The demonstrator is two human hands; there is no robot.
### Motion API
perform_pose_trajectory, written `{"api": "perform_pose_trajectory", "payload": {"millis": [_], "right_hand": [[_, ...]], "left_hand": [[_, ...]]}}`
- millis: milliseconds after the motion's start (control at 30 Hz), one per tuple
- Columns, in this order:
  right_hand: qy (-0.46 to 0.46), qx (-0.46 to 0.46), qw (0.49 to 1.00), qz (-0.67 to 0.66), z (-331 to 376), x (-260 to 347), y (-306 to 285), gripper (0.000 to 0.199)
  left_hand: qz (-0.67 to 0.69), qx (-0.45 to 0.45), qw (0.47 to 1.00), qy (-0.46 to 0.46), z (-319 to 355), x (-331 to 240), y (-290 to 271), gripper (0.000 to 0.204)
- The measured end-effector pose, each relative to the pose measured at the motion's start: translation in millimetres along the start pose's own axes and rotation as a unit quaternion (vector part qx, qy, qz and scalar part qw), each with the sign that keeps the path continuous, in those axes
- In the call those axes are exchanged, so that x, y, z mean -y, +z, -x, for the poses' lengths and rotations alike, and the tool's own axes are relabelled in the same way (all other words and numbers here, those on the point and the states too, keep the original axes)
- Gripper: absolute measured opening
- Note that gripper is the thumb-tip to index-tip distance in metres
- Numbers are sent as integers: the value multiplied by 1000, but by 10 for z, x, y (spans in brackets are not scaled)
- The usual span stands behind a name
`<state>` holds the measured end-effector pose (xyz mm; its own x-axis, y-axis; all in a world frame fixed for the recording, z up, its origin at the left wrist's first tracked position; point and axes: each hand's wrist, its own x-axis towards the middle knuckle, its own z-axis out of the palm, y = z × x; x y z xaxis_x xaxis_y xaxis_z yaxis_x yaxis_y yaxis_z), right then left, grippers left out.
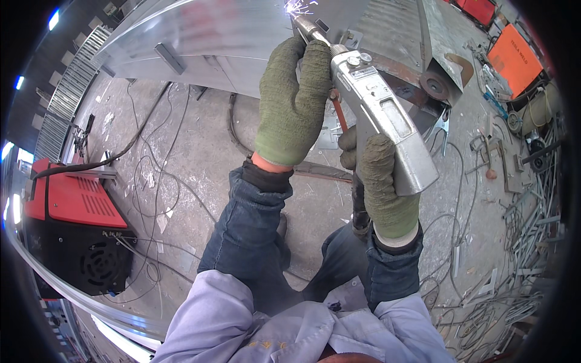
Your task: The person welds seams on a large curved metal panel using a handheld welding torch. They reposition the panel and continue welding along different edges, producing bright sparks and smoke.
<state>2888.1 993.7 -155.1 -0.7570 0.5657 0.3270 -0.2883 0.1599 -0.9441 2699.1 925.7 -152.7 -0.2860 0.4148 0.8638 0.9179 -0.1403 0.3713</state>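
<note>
A: Nearest to us we see our own pale grey jacket and blue sleeves coming up from the lower edge. What do we hold?

B: Our right hand (387, 181), in a green knit glove, is closed around the grip of a silver handheld welding gun (378, 112). A dark hose (359, 209) drops from under the grip toward our legs.

A: And the other one?

B: Our left hand (293, 103), gloved the same, is wrapped around the front of the gun, just behind the nozzle (310, 29), steadying it.

A: Where does the gun sit?

B: It slants up and to the left, its nozzle tip touching the edge of a grey sheet-metal panel (200, 36) at the top of the view, with white sparks (298, 7) right at the tip.

A: What lies beyond?

B: Below our hands we see a dusty concrete floor (181, 163) with thin cables looping across it. To our left stands a red and black welding machine (75, 224). To our right, metal offcuts and rods (526, 218) lie scattered on the floor, and farther up an orange machine (514, 57) sits near the rim. A folded metal bracket with a rusty disc (436, 85) is just right of the gun
</note>
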Motion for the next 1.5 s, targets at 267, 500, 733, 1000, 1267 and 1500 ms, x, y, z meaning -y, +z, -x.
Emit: {"api": "perform_pose_trajectory", "payload": {"millis": [267,500,733,1000,1267,1500], "right_hand": [[-1,3,1000,-12,-2,-49,-14,69],[0,10,1000,-4,0,-40,-39,69],[-3,5,1000,8,10,-87,-48,68],[38,-10,997,-62,46,-122,-49,67],[41,5,991,-129,47,-217,-70,58],[80,-41,953,-290,106,-325,16,52]], "left_hand": [[2,8,1000,-26,38,-44,9,51],[24,9,999,-48,60,-63,15,48],[101,-18,982,-159,8,-149,54,40],[-32,-12,998,-56,47,-106,70,35],[78,1,984,-160,72,-112,50,43],[-11,1,999,-37,153,1,68,33]]}}
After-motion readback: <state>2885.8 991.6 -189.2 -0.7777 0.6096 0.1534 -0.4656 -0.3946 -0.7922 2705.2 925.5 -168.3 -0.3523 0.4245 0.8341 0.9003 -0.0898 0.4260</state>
